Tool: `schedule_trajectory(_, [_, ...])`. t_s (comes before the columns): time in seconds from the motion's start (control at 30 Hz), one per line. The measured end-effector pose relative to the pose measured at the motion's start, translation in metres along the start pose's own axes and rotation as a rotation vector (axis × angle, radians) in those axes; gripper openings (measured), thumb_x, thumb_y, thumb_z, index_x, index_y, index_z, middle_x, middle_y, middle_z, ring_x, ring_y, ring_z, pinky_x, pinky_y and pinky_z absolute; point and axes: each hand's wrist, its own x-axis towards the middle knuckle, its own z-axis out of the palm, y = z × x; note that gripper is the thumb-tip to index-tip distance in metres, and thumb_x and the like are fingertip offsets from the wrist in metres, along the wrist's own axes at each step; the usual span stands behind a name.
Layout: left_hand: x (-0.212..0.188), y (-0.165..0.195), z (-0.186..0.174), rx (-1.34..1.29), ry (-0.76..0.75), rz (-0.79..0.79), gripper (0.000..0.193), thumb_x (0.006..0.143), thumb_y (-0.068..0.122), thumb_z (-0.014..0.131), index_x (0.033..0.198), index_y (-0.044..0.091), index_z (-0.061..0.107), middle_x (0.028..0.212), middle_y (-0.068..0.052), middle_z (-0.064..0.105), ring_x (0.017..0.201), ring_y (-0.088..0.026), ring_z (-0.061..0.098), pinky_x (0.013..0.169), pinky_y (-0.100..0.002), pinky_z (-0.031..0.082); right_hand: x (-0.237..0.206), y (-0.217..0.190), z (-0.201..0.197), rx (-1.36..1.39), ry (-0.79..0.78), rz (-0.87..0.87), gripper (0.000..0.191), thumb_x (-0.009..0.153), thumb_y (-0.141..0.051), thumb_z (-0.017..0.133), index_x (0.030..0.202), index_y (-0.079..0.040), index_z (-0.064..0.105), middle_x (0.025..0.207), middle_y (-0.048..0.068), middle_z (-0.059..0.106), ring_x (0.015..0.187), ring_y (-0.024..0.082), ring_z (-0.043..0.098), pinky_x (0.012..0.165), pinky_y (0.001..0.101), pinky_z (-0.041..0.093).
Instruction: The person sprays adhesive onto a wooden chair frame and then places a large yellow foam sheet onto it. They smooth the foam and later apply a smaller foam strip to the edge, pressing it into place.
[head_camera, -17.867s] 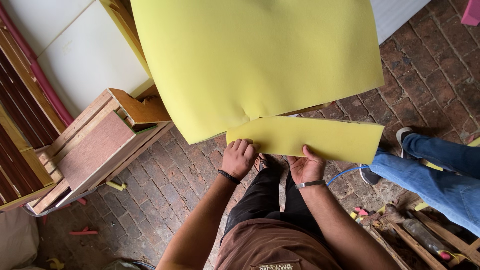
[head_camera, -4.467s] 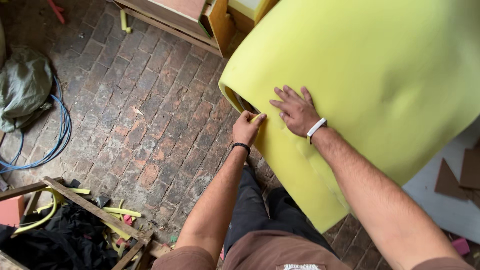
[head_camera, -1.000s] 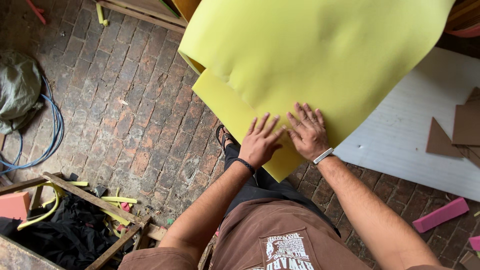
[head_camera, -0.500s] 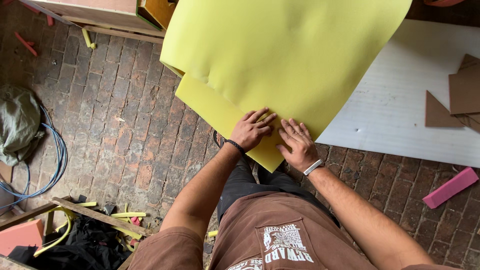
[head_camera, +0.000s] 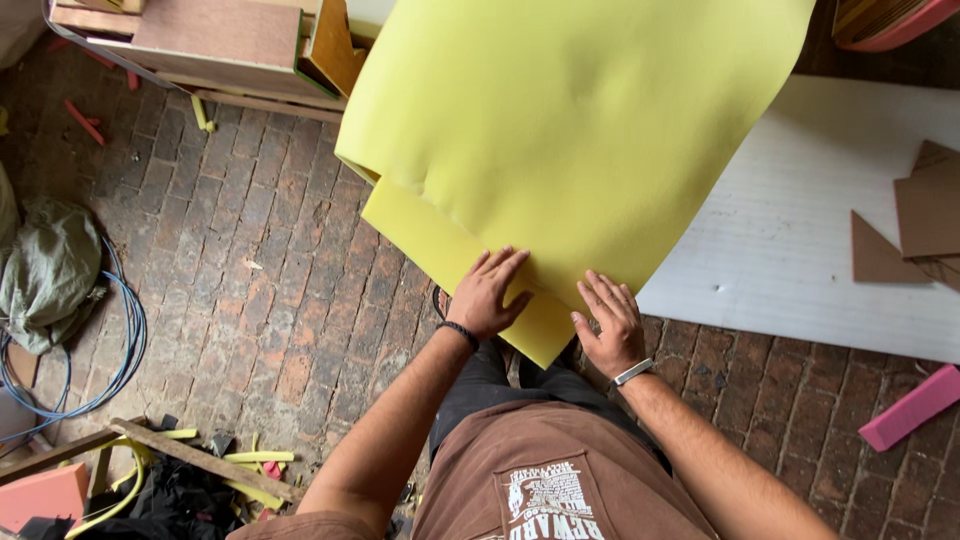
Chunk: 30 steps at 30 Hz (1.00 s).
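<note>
A large yellow foam sheet (head_camera: 570, 130) is folded over itself and fills the upper middle of the head view. My left hand (head_camera: 488, 295) lies flat with fingers spread on its lower folded edge. My right hand (head_camera: 610, 325), with a band on the wrist, presses the same edge just to the right. Both hands rest on the foam near its bottom corner, above my legs. The underside layer of the foam (head_camera: 430, 245) sticks out to the left below the top layer.
A white corrugated board (head_camera: 800, 230) lies on the brick floor (head_camera: 250, 270) at right, with brown cardboard pieces (head_camera: 920, 220) on it. A pink foam strip (head_camera: 915, 408) is lower right. A wooden frame (head_camera: 200, 40) stands top left; blue cable (head_camera: 110, 370) and scraps lie at left.
The foam sheet has shifted slightly right in view since half a second ago. Both hands stay on its lower edge, now a little further apart.
</note>
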Motion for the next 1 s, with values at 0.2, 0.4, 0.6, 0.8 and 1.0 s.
schedule_trajectory(0.2, [0.0, 0.004, -0.003, -0.005, -0.048, -0.016, 0.066, 0.094, 0.04, 0.067, 0.15, 0.012, 0.047, 0.146, -0.014, 0.058, 0.145, -0.03, 0.044, 0.123, -0.045, 0.028, 0.033, 0.018, 0.016, -0.069, 0.043, 0.085, 0.066, 0.091, -0.031, 0.07, 0.15, -0.009, 0.05, 0.164, 0.017, 0.037, 0.152, 0.035, 0.034, 0.125, 0.0535, 0.023])
schedule_trajectory(0.4, [0.009, -0.007, -0.015, 0.042, -0.024, -0.019, 0.067, 0.097, 0.046, 0.061, 0.152, 0.012, 0.045, 0.153, -0.013, 0.052, 0.149, -0.031, 0.038, 0.124, -0.045, 0.026, 0.1, 0.032, 0.026, -0.107, 0.049, 0.098, 0.073, 0.093, -0.04, 0.067, 0.155, -0.009, 0.044, 0.169, 0.018, 0.027, 0.155, 0.036, 0.027, 0.126, 0.0551, 0.017])
schedule_trajectory(0.6, [0.031, -0.047, -0.026, 0.114, -0.007, -0.137, 0.075, 0.101, 0.058, 0.048, 0.159, 0.013, 0.034, 0.165, -0.013, 0.033, 0.156, -0.031, 0.023, 0.127, -0.046, 0.015, 0.159, 0.009, 0.038, -0.188, -0.014, 0.164, 0.084, 0.096, -0.057, 0.054, 0.162, -0.015, 0.027, 0.171, 0.017, 0.014, 0.157, 0.038, 0.013, 0.122, 0.0635, 0.002])
schedule_trajectory(0.8, [0.064, -0.111, -0.046, 0.227, 0.021, -0.214, 0.088, 0.097, 0.068, 0.044, 0.164, 0.016, 0.02, 0.171, -0.016, 0.012, 0.158, -0.034, 0.009, 0.126, -0.05, 0.008, 0.152, -0.009, 0.039, -0.333, 0.034, 0.195, 0.085, 0.097, -0.066, 0.042, 0.166, -0.022, 0.02, 0.173, 0.014, 0.012, 0.159, 0.038, 0.01, 0.123, 0.0645, 0.0])
schedule_trajectory(1.0, [0.125, -0.176, -0.06, 0.205, 0.029, -0.138, 0.091, 0.098, 0.07, 0.04, 0.165, 0.014, 0.015, 0.173, -0.014, 0.008, 0.159, -0.035, 0.005, 0.125, -0.056, 0.004, 0.153, -0.008, 0.042, -0.274, 0.134, 0.43, 0.087, 0.098, -0.066, 0.038, 0.166, -0.016, 0.016, 0.173, 0.015, 0.009, 0.158, 0.036, 0.011, 0.123, 0.0629, 0.0])
